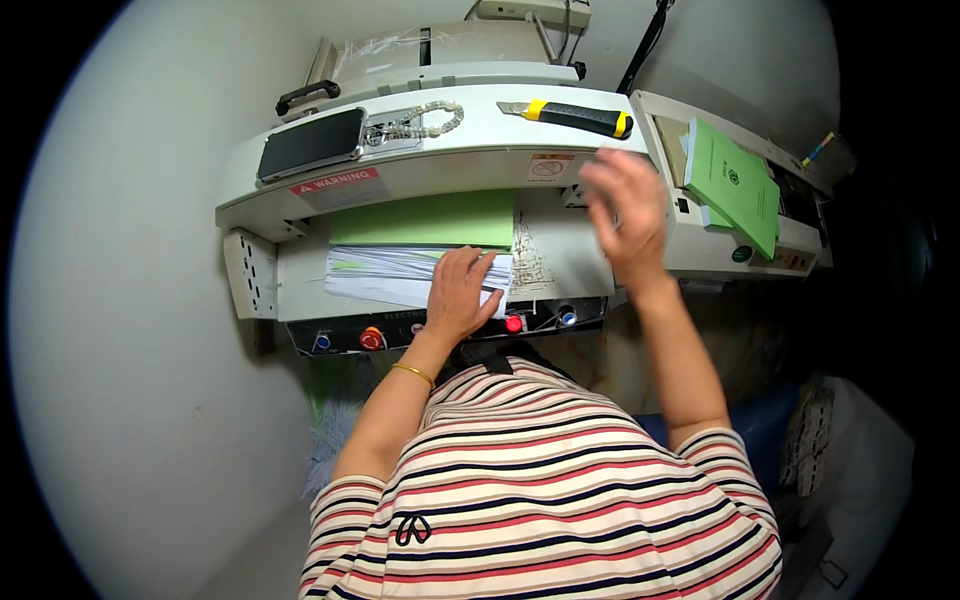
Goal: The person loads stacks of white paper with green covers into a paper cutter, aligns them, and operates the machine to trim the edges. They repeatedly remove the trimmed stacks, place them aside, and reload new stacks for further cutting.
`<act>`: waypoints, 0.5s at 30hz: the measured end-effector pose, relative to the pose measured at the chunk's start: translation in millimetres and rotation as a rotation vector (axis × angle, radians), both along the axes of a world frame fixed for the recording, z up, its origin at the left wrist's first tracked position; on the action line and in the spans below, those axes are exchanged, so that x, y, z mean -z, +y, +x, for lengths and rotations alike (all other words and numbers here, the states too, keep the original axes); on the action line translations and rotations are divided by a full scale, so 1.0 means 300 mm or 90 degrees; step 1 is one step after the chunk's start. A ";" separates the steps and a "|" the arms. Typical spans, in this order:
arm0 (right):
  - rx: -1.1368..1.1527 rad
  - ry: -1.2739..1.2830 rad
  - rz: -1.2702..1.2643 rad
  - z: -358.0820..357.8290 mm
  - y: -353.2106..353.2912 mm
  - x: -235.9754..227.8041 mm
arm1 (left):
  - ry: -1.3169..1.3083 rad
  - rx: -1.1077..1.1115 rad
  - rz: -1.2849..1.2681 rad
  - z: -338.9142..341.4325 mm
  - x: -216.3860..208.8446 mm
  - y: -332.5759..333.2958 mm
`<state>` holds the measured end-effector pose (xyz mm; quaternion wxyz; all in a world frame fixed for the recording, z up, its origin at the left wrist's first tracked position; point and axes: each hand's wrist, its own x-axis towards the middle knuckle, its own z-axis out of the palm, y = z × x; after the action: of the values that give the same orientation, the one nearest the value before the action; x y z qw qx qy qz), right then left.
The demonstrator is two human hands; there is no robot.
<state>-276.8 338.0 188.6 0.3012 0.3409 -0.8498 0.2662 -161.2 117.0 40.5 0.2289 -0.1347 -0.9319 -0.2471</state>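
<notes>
A thick stack of white paper [375, 284] with a green cover sheet [425, 220] lies on the bed of a white paper-cutting machine [480, 130]. My left hand [462, 294] rests on the near right part of the stack, palm down, its fingers stretched and slightly apart. To the right, my right hand [632, 218] is raised in front of the machine's right end, apart from the stack. Its fingers are spread and somewhat blurred, and nothing shows in them.
On the machine's top lie a phone [312, 145] with a bead strap [440, 120] and a yellow-black utility knife [575, 118]. Green booklets [735, 185] sit on a unit at the right. Red buttons [371, 338] line the front panel. A wall [140, 300] stands at left.
</notes>
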 end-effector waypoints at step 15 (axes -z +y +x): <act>-0.234 -0.004 0.081 -0.269 0.050 -0.109 | -0.004 -0.141 -0.039 -0.021 -0.004 0.095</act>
<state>-357.6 353.0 221.2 0.2230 0.5082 -0.7889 0.2638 -167.5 145.4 41.6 0.2479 -0.0371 -0.9488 -0.1923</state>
